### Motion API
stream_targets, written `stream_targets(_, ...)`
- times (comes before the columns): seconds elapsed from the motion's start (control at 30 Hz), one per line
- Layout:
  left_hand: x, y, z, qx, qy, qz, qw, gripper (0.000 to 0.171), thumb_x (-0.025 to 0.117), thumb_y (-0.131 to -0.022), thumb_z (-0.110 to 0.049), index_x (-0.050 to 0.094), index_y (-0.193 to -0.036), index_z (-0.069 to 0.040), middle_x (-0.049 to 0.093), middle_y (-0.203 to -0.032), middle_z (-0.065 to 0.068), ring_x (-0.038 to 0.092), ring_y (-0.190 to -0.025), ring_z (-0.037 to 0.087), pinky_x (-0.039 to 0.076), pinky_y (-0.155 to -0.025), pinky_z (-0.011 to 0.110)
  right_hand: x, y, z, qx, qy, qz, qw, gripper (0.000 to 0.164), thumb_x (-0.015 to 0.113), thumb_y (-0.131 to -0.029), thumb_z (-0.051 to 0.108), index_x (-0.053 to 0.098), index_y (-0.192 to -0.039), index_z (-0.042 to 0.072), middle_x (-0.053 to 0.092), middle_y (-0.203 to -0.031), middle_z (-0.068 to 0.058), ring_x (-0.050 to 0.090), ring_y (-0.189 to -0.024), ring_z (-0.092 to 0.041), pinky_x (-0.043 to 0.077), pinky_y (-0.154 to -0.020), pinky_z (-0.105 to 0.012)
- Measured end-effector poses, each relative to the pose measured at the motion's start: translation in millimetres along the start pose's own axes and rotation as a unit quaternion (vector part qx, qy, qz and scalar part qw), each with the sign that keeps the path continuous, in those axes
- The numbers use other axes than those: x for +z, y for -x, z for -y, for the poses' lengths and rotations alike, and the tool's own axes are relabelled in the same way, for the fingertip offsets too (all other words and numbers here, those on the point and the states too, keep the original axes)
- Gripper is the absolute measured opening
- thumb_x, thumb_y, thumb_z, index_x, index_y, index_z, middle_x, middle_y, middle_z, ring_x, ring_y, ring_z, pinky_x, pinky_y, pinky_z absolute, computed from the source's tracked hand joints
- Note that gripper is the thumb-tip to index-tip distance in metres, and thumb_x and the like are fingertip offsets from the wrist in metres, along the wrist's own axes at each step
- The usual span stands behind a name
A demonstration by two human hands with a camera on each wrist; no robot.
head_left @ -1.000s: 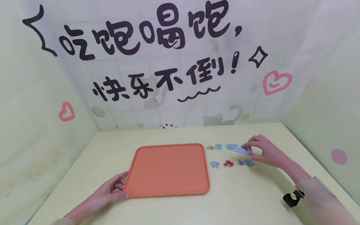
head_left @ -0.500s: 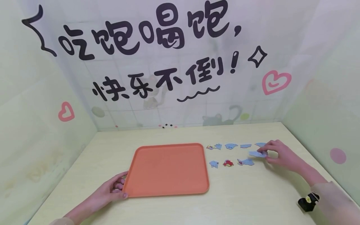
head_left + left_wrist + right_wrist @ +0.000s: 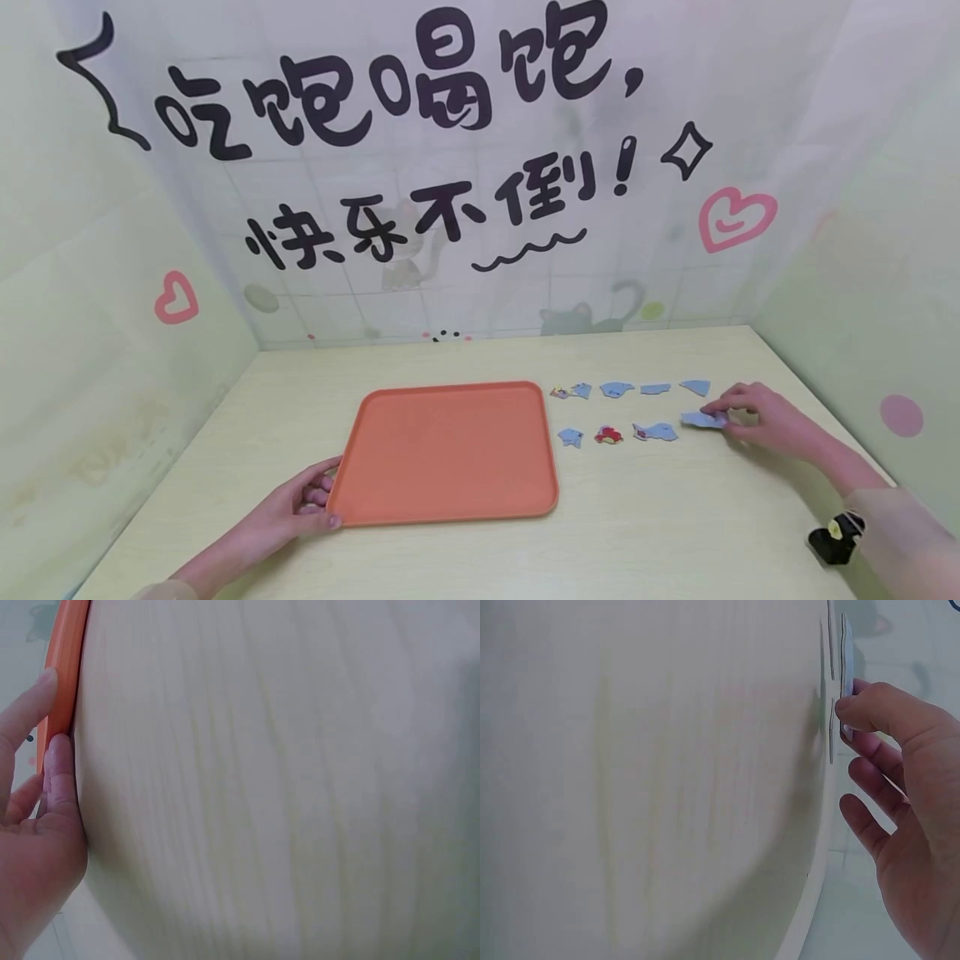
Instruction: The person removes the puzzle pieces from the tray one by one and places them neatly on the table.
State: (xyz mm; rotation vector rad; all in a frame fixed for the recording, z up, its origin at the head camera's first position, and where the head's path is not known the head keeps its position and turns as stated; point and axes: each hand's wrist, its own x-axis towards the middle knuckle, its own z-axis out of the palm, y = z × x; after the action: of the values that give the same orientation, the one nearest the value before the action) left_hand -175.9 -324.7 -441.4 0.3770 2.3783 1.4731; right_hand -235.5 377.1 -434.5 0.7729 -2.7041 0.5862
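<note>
An orange tray (image 3: 450, 454) lies flat on the table. My left hand (image 3: 288, 508) holds its left edge near the front corner; in the left wrist view the thumb and fingertips pinch the orange rim (image 3: 67, 656). On the right, my right hand (image 3: 765, 421) pinches a flat, light-blue puzzle piece (image 3: 697, 419) between thumb and fingers. That piece (image 3: 846, 660) stands edge-on in the right wrist view, just above the tabletop, its lower end covered by the fingers. To its left lies a longer blue piece (image 3: 655, 432), and a triangular blue piece (image 3: 696, 387) lies behind it.
Several more puzzle pieces lie right of the tray in two rows, among them a red one (image 3: 608, 434) and a narrow blue one (image 3: 656, 389). Patterned walls (image 3: 885, 292) enclose the pale wooden table (image 3: 600, 550) at back and sides.
My right hand has carried the blue puzzle piece from over the back row rightward and toward me, to the right end of the front row. The left hand and tray have not moved.
</note>
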Motion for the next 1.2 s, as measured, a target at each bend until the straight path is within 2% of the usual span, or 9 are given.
stream_targets(0.2,-0.2,1.2,0.3,-0.003,0.005,0.0,1.0,0.085,0.073,-0.088,-0.012,0.022,-0.154,0.003,0.044,-0.124,0.02,0.052,-0.097,0.002,0.05,-0.082,0.017,0.1,2.8,-9.0,-0.011,-0.055,0.023,0.998,0.03,0.074,-0.081,-0.002,0.075,-0.108,0.012,0.068,-0.099,0.0,0.05,-0.089,0.002,0.041,-0.066,-0.02)
stream_targets(0.37,-1.3,0.8,-0.8,-0.007,0.002,0.0,1.0,0.084,0.073,-0.089,-0.014,0.023,-0.154,0.002,0.044,-0.125,0.02,0.052,-0.097,0.003,0.049,-0.083,0.017,0.8,4.4,-14.6,-0.027,-0.077,0.032,0.996,0.03,0.072,-0.085,0.0,0.074,-0.112,0.013,0.066,-0.102,0.0,0.053,-0.095,0.004,0.046,-0.072,-0.019)
stream_targets(0.6,-2.7,0.9,-0.2,-0.009,0.012,0.001,0.9999,0.085,0.073,-0.089,-0.013,0.022,-0.155,0.001,0.043,-0.126,0.021,0.052,-0.098,0.003,0.051,-0.082,0.017,0.0,3.1,-17.2,-0.049,-0.099,0.051,0.993,0.031,0.068,-0.089,0.001,0.071,-0.118,0.011,0.063,-0.107,-0.002,0.051,-0.099,0.003,0.045,-0.076,-0.019)
stream_targets(0.77,-2.2,0.4,0.6,-0.01,0.007,-0.002,0.9999,0.086,0.074,-0.088,-0.014,0.022,-0.155,0.001,0.044,-0.126,0.022,0.052,-0.098,0.003,0.051,-0.083,0.017,-1.2,2.3,-16.2,-0.04,-0.12,0.063,0.99,0.03,0.066,-0.09,0.001,0.07,-0.119,0.01,0.063,-0.108,-0.003,0.052,-0.101,0.003,0.045,-0.079,-0.018)
stream_targets(1.2,0.8,0.9,0.9,0.002,0.0,-0.006,1.0,0.086,0.075,-0.086,-0.013,0.024,-0.153,0.004,0.045,-0.124,0.021,0.053,-0.097,0.001,0.051,-0.083,0.016,0.1,7.2,-16.4,-0.003,-0.114,0.067,0.991,0.029,0.068,-0.091,0.006,0.071,-0.118,0.013,0.062,-0.108,-0.002,0.05,-0.101,0.007,0.044,-0.079,-0.016)
